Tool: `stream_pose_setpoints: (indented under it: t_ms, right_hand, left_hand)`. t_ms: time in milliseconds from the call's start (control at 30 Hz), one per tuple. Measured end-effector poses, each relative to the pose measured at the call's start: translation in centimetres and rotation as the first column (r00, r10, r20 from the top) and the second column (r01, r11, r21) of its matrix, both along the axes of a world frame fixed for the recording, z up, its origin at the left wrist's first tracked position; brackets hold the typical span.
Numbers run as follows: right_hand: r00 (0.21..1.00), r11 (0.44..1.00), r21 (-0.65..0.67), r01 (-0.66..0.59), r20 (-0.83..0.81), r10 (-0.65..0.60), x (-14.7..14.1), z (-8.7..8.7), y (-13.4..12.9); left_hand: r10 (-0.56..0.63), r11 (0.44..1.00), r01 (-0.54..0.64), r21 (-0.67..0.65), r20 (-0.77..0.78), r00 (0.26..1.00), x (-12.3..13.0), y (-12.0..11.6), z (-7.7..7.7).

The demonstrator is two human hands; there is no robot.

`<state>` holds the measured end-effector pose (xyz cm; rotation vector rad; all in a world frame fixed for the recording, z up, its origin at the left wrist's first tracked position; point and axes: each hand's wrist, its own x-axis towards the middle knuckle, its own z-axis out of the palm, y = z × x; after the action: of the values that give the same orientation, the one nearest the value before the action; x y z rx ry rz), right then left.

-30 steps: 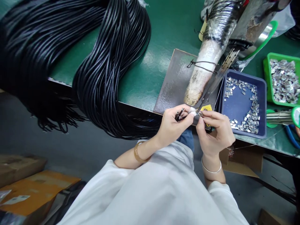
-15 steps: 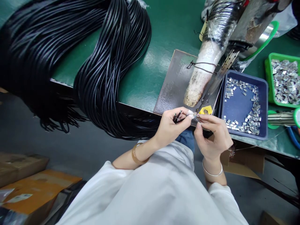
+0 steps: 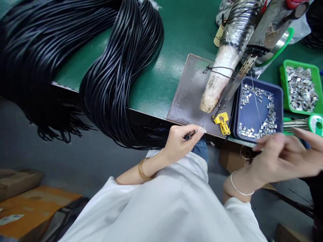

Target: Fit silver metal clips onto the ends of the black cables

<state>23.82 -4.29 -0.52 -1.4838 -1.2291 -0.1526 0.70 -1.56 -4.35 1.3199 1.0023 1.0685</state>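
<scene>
My left hand [image 3: 183, 141] is closed in front of the bench edge, pinching black cables whose cut ends [image 3: 189, 135] show between thumb and fingers. A pale wrap or piece of tape [image 3: 202, 130] is at its fingertips. Blurred by motion, my right hand [image 3: 285, 156] is in front of the blue tray [image 3: 259, 112]; its fingers look apart and nothing shows in them. Small metal clips [image 3: 271, 117] lie around the inside of that tray. Beyond my left hand, a yellow clip-like piece [image 3: 222, 122] sits below the soldering iron-like tool [image 3: 237, 79].
Thick bundles of black cable [image 3: 121, 67] hang over the front of the green bench [image 3: 176, 27]. A white wrapped post [image 3: 219, 77] slants over a dark board [image 3: 186, 90]. At right are a green bin of metal pieces [image 3: 301, 87] and a spool [image 3: 315, 124].
My right hand has left my left hand and swung to the right, its fingers spreading. The yellow piece has come into fuller view. My left hand keeps the cables, almost in place.
</scene>
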Motion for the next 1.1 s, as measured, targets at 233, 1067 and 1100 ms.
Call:
stream_pose_setpoints:
  t_ms: [233, 1067, 1100]
  right_hand:
    - [0.906, 0.866, -0.500, -0.005, 0.365, 0.216, 4.6, -0.9, 6.1]
    - [0.944, 0.939, -0.130, -0.318, -0.137, 0.300, -6.4, 0.4, 0.5]
    - [0.930, 0.920, -0.160, -0.357, -0.154, 0.334, -6.5, 0.1, 0.6]
  left_hand:
    - [-0.012, 0.904, 0.285, -0.320, 0.645, 0.764, -1.2, 2.6, 1.7]
    - [-0.153, 0.961, 0.224, -0.165, 0.360, 0.920, 1.4, 2.3, 2.5]
    - [-0.152, 0.966, 0.213, -0.148, 0.341, 0.928, 1.5, 2.3, 2.4]
